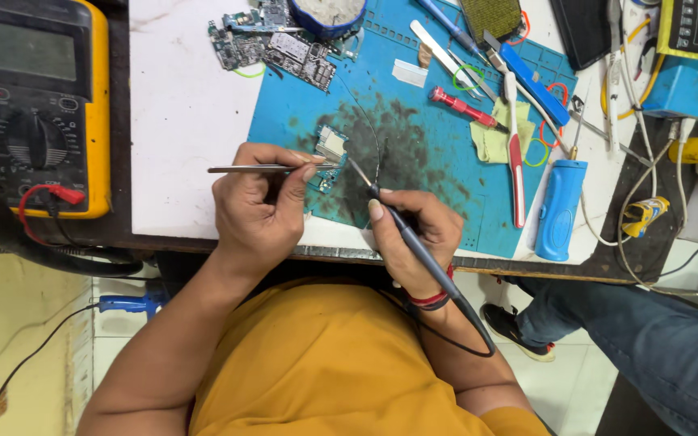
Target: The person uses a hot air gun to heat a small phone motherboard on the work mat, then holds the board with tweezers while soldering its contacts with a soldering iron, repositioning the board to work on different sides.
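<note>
I see bare white tabletop left of the blue mat. Right of it, tools and cables crowd my way.

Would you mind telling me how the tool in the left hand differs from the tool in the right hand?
The tweezers in the left hand are thin bare metal and lie nearly level; the soldering iron in the right hand is black, thicker and slants steeply. The soldering iron trails a black cord past the wrist; the tweezers have none. Both tips meet at the small circuit board on the blue mat, each held pen-fashion.
</note>
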### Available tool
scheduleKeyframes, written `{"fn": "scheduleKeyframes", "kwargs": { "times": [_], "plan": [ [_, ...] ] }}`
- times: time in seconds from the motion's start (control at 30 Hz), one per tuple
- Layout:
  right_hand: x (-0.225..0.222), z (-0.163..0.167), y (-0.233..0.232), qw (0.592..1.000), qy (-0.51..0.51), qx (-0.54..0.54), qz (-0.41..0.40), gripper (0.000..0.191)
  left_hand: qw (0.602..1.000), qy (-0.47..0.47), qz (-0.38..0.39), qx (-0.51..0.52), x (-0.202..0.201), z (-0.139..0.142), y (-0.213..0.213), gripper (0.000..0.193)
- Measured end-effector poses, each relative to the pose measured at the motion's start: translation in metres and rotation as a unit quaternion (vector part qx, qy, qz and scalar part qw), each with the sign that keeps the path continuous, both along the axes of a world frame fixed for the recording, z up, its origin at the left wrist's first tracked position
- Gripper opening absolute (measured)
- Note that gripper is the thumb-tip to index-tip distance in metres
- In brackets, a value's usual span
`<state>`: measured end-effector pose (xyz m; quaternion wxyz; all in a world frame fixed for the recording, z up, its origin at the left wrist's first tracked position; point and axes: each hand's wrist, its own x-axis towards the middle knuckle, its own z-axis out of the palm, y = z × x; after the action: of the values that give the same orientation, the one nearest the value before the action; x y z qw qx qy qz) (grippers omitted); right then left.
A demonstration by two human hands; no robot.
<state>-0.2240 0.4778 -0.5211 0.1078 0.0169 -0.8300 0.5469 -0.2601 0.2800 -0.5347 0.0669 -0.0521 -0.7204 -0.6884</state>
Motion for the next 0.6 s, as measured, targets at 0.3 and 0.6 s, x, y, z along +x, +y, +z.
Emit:
{"fn": "scheduleKeyframes", "kwargs": {
  "times": [0.3, 0.6],
  "plan": [
    [-0.0022, 0.0068, -0.0018, 1.000, -0.012, 0.009, 0.017, 0.010, 0.999, 0.041, 0.006, -0.030, -0.0009, 0.0044, 0.0025, 0.012],
    [-0.0044, 0.0109, -0.0034, 0.999, 0.016, 0.024, 0.029, 0.010, 0.999, 0.026, 0.006, -0.041, -0.0011, 0.0048, 0.0019, 0.011]
  ]
}}
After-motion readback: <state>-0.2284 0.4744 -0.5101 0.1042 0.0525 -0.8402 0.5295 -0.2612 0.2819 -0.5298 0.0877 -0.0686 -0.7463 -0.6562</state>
